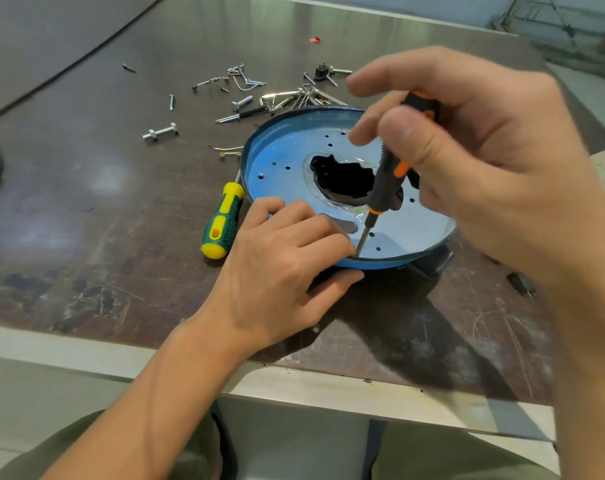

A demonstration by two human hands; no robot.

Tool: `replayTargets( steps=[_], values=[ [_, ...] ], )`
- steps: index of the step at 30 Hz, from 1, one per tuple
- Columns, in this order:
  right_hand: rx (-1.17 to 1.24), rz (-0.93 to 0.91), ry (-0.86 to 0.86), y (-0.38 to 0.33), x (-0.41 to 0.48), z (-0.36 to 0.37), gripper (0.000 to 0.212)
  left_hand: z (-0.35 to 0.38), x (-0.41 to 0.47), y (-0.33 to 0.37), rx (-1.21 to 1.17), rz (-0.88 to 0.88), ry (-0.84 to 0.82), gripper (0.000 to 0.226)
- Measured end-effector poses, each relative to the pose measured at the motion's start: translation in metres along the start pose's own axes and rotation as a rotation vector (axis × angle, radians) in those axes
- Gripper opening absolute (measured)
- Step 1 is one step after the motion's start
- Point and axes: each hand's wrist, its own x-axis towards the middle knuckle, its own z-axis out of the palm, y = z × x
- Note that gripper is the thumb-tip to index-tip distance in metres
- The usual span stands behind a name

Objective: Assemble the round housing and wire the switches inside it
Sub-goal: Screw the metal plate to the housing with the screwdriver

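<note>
You are early in the job, I judge. The round housing sits near the tabletop's front edge, toward the right. Your right hand grips the black-and-orange screwdriver, fingers curled round its handle, tip down at the near rim (any screw there is hidden). Your left hand clamps that rim, fingers curled on top and thumb beneath. Most holes stand empty and no switches or wires show, so the wiring looks all to come. The housing is a shallow blue dish with a pale glossy face, small holes and a ragged dark opening in the middle.
</note>
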Motion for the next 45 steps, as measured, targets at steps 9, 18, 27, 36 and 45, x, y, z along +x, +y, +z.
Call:
replayTargets(
  steps=[9, 18, 27, 36, 45],
  values=[
    [-0.081, 0.047, 0.038, -0.003, -0.001, -0.007, 0.023, 0.000, -0.001, -0.001, -0.016, -0.003, 0.010, 0.021],
    [0.230, 0.012, -0.135, -0.009, -0.002, 0.000, 0.025, 0.003, -0.001, -0.001, -0.019, -0.005, 0.041, 0.023],
    [0.099, 0.044, 0.266, 0.001, 0.003, 0.008, 0.036, 0.001, 0.000, 0.000, -0.025, -0.012, 0.013, 0.023],
    [0.135, -0.025, -0.029, 0.006, 0.000, -0.002, 0.026, 0.000, 0.000, 0.000, -0.007, -0.020, -0.008, 0.023],
    [0.158, 0.065, 0.125, 0.007, 0.003, 0.006, 0.016, 0.001, 0.000, 0.000, -0.005, -0.026, -0.007, 0.023]
  ],
)
